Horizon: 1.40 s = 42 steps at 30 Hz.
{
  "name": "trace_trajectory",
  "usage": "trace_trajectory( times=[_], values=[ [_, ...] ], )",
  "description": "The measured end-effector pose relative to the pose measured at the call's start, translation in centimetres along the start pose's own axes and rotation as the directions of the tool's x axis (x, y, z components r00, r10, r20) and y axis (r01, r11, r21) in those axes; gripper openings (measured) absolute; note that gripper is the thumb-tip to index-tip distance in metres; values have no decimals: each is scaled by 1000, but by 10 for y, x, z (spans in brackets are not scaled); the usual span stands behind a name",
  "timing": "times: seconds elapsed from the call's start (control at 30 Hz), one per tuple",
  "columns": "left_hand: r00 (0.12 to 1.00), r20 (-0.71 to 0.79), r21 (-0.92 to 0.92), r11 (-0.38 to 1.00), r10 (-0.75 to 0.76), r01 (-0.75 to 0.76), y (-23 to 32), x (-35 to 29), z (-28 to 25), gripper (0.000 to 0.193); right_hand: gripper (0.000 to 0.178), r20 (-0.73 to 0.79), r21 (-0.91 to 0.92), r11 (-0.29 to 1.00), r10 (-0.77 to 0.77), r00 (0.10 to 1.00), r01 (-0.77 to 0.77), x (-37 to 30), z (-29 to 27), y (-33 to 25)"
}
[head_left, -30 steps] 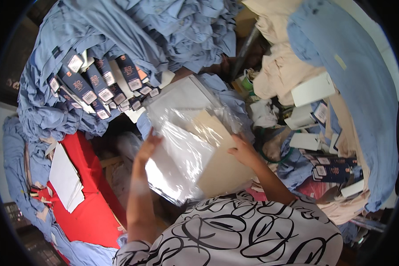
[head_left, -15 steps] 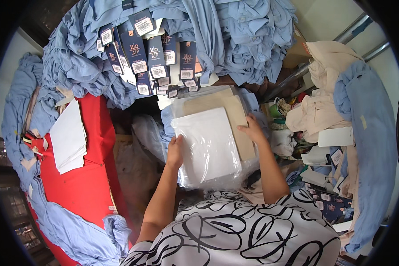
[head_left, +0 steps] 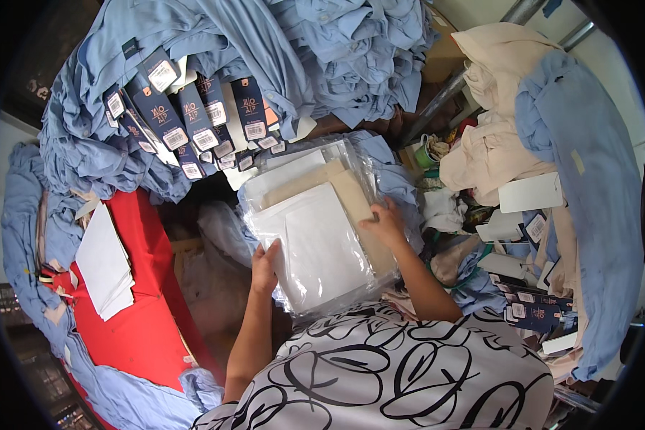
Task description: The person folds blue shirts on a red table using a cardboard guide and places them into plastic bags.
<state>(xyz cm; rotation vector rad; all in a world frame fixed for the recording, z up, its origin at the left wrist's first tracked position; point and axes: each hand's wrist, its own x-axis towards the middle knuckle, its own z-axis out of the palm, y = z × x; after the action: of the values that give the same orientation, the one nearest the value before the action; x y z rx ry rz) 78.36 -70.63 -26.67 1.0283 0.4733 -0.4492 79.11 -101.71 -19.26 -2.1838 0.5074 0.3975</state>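
Between my hands is a stack of clear plastic bags (head_left: 297, 292) with flat white and tan sheets in or among them. A large white sheet (head_left: 315, 233) lies uppermost under shiny film, and tan card (head_left: 358, 208) shows behind it at the right. My left hand (head_left: 265, 266) grips the stack's left edge, thumb on top. At the right edge my right hand (head_left: 385, 222) holds it, fingers partly hidden. Light blue cloth (head_left: 401, 186) lies beneath and behind the stack.
Light blue garments (head_left: 365, 57) with dark hang tags (head_left: 161, 118) are heaped ahead. To the left, white sheets (head_left: 106, 265) rest on a red padded surface (head_left: 122, 344). Cream cloth (head_left: 487, 122), blue cloth (head_left: 588, 179) and more tags (head_left: 534, 312) crowd the right, near metal bars (head_left: 437, 111).
The view has shifted, so the scene sits differently. Both hands still grip the bag stack, which appears slightly more tilted, with more clear film showing at its far edge.
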Motion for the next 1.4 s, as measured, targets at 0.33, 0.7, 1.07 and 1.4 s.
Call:
trace_trajectory(
  times=[0.33,0.7,1.07,1.4],
  values=[
    [985,50,-90,981,-166,170,3,1,-18,47,46,105,-28,946,-320,942,324,-64,31,-26],
    [995,25,-58,993,-99,101,-1,-4,-18,42,28,-74,-302,902,-344,936,307,-46,69,-3],
    [999,-26,27,999,-27,28,3,-6,-9,31,29,125,110,991,-93,988,79,-4,46,23],
    [996,-2,-43,995,-94,94,11,-37,-59,50,27,123,-117,847,-505,854,518,-90,63,-47]
  ],
)
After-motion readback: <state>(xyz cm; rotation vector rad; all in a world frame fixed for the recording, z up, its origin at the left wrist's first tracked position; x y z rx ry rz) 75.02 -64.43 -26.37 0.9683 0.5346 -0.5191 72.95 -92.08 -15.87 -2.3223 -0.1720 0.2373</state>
